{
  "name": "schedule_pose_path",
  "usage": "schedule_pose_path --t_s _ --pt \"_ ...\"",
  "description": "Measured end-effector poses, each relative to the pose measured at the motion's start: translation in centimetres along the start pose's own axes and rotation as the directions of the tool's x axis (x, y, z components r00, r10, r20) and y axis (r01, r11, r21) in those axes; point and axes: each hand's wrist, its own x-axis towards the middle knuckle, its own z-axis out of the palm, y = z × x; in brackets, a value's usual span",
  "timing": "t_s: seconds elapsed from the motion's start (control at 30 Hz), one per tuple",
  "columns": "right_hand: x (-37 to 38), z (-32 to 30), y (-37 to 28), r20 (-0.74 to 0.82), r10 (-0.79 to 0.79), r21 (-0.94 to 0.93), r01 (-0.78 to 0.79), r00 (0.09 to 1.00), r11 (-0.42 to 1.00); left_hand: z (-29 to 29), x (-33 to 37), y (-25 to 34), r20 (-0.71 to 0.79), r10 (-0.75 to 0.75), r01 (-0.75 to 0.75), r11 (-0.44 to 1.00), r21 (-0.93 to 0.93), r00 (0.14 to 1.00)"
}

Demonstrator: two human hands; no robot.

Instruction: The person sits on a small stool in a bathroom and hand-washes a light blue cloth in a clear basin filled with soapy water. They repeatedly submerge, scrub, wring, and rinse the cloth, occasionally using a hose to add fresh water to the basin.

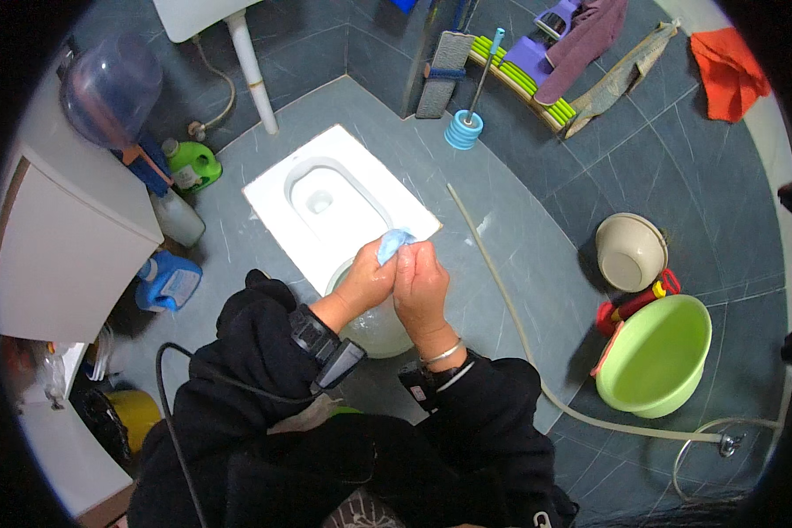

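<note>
near the centre of the frame, we note the fingers of the left hand [365,282] and right hand [421,280] closed on the blue cloth [396,244]; for cleaner squeezing, we would hold both fists low over the basin [375,348], catching drips.

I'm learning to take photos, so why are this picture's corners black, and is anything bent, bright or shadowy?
In the head view, the corners are black because the wide fisheye lens makes a round picture; the white cabinet looks curved near the left rim; the white squat toilet looks very bright; a soft shadow lies left of the light-green basin.
</note>
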Motion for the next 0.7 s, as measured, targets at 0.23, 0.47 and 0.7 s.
schedule_pose_path --t_s 0.23,0.47,0.7 --pt "0.0 1.2 0.2 -0.046 -0.085 -0.022 0.084 0.995 0.996 0.2 -0.2 -0.6 0.008 -0.046 0.046 0.996 -0.075 0.999" --pt "-0.2 0.7 0.3 -0.094 0.062 -0.083 -0.069 0.994 0.994 -0.6 0.1 1.2 0.128 -0.310 0.322 0.943 -0.084 0.942" --pt "0.2 0.0 2.5 -0.106 0.278 0.048 -0.274 0.955 0.961 -0.1 -0.3 1.8 0.250 -0.266 0.329 0.909 -0.255 0.931"
